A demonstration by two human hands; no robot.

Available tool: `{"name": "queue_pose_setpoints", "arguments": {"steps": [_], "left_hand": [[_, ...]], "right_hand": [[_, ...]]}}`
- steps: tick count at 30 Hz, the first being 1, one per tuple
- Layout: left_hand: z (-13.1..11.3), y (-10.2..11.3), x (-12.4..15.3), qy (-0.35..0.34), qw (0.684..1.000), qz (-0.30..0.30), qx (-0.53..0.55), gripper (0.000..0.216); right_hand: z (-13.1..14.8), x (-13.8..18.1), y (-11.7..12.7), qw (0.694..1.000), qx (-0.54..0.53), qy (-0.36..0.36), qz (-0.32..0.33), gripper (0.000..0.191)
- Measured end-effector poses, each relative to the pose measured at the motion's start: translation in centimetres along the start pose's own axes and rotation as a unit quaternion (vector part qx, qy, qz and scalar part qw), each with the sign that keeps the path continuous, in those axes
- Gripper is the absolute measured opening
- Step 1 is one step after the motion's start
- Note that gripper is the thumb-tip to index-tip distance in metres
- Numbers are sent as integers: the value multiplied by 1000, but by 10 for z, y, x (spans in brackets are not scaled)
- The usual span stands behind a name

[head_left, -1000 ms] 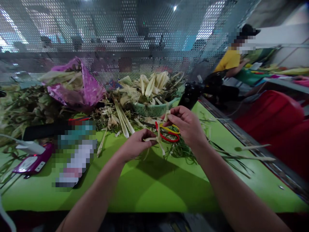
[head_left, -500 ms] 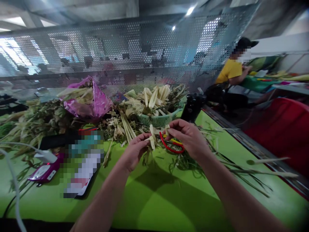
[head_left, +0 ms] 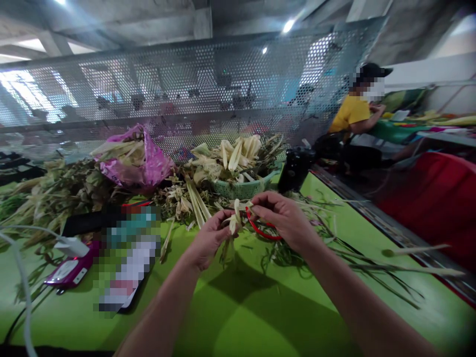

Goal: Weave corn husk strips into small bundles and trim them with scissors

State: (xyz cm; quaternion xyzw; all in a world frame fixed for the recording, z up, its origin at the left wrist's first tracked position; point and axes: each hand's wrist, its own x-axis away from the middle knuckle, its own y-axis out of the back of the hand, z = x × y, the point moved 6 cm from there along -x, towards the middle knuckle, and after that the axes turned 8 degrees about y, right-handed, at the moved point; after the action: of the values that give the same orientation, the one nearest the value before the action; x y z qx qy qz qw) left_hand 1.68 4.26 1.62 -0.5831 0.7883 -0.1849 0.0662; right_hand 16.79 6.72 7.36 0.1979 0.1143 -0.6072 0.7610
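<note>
My left hand (head_left: 208, 239) is closed on a small knotted bundle of pale dried corn husk (head_left: 235, 219), its thumb and fingers pinching the lower left side. Across from it, my right hand (head_left: 288, 218) pinches the end of a narrow pale husk strip (head_left: 246, 205) that runs toward the bundle. Beneath the right hand lies a curved red handle (head_left: 260, 231) of a tool; the rest of it is hidden. A tangle of thin green strands (head_left: 284, 255) rests on the table below that hand.
Behind stands a green basket (head_left: 241, 189) heaped with husks, beside a black container (head_left: 295, 168). A pink plastic bag (head_left: 156, 166) and dried husks (head_left: 55, 193) fill the back left. A phone (head_left: 132, 277) and purple power strip (head_left: 70, 270) lie left. A co-worker (head_left: 351, 114) sits at right.
My right hand has moved left, bringing its husk strip up to the bundle in my left hand. The bundle is tilted slightly differently. The view has shifted a little.
</note>
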Motion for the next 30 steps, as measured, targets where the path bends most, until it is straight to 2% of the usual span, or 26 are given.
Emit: {"name": "queue_pose_setpoints", "arguments": {"steps": [6, 12, 19, 30], "left_hand": [[-1, -2, -4, -39, 993, -5, -110, 41], [-6, -3, -5, -90, 974, -39, -203, 29], [-10, -6, -2, -111, 962, -29, -248, 24], [-12, -7, -1, -122, 947, -43, -293, 22]], "right_hand": [[0, 2, -6, 999, -9, -2, 42, 15], [-6, 3, -10, 998, 11, -8, 67, 17], [-1, 3, -12, 993, 93, 34, 63, 10], [-5, 4, -13, 994, 93, 20, 61, 11]]}}
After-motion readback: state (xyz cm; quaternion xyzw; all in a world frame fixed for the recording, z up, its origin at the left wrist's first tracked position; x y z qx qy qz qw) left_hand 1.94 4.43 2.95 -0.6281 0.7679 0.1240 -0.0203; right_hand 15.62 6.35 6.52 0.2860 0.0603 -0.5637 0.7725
